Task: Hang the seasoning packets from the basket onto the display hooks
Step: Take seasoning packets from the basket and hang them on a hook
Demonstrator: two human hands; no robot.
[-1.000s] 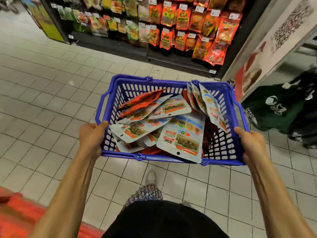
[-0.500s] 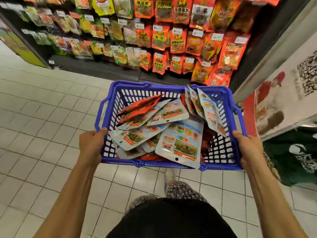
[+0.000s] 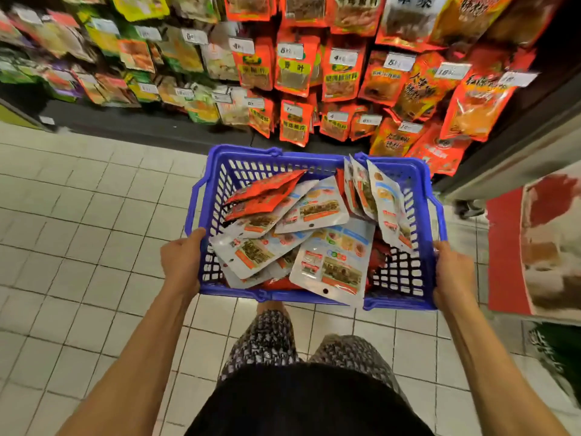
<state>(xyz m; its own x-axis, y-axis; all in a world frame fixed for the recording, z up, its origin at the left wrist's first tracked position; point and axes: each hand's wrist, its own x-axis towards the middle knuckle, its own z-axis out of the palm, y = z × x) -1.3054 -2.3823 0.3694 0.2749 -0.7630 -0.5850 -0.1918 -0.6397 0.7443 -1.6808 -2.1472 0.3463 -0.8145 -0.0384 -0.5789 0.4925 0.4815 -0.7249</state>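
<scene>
1. Nearest the viewer, two bare forearms reach forward over a white tiled floor. A dark top and patterned trousers show below them.
2. The left hand grips the near left corner of a blue basket, thumb over the rim and fingers curled out of sight outside the wall. The right hand holds the near right corner the same way. Both grips are full, so no hand is free.
3. Inside the basket, a loose heap of packets lies flat and overlapping. A large white packet overhangs the basket's near rim. It could slide out if the basket tips toward the viewer.
4. Toward the basket's far right, three white packets stand on edge against the wall. A jolt could topple them over the rim.
5. Beyond the basket, the display is crowded with hanging red, orange and green bags under price tags. The hooks themselves are hidden behind the stock.
6. Likely risks: freeing one hand without setting the basket down would leave it hanging from one corner, spilling packets. Pushing a packet onto a full hook could knock hung bags off. Blur makes labels hard to match.
</scene>
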